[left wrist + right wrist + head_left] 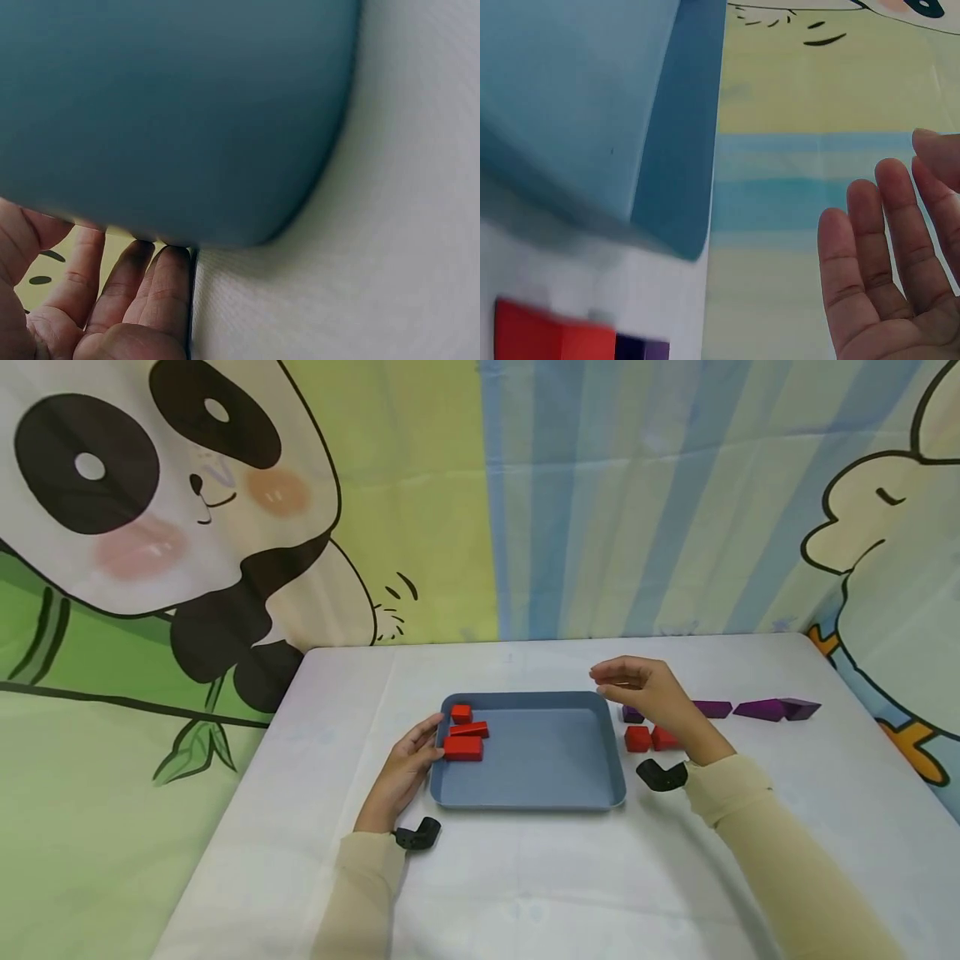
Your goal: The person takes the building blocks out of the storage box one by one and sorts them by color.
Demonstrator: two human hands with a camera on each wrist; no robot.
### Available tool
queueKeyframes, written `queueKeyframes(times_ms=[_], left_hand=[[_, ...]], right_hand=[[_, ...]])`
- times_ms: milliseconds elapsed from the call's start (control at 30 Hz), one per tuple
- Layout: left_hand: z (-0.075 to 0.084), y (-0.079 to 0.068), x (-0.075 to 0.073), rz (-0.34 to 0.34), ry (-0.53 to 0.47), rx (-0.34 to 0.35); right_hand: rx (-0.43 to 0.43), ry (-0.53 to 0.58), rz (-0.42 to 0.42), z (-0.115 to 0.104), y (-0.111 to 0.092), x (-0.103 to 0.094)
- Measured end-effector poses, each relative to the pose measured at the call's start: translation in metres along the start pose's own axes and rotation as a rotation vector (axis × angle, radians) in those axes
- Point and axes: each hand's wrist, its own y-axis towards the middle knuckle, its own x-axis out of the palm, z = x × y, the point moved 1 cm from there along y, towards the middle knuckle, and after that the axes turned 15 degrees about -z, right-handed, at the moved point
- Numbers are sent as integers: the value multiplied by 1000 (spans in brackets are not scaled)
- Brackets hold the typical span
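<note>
My left hand [405, 768] is at the left rim of a blue-grey rectangular tray [551, 752]. Its thumb reaches over the rim, while the fingers [161, 289] touch the tray's outer side in the left wrist view. Three red blocks are inside at the left: a small cube [461, 714], a thin slanted piece [469, 729] and a larger rectangular block [463, 748]. Raised near the tray's far right corner, my right hand [648, 689] holds nothing; its fingers are spread slightly apart in the right wrist view.
Right of the tray lie two red blocks [638, 739], partly behind the right wrist. Several purple blocks [759, 710] form a row beyond them, one beside the tray's edge. All rest on a white-covered table [300, 827], with a printed cloth [420, 485] hanging behind.
</note>
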Motion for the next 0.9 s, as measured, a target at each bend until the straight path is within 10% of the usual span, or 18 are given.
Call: queueKeyframes(times_ms=[900], left_hand=[[-2,1,-2,12,7,23]], right_hand=[[-60,103,-258,7,92,96]])
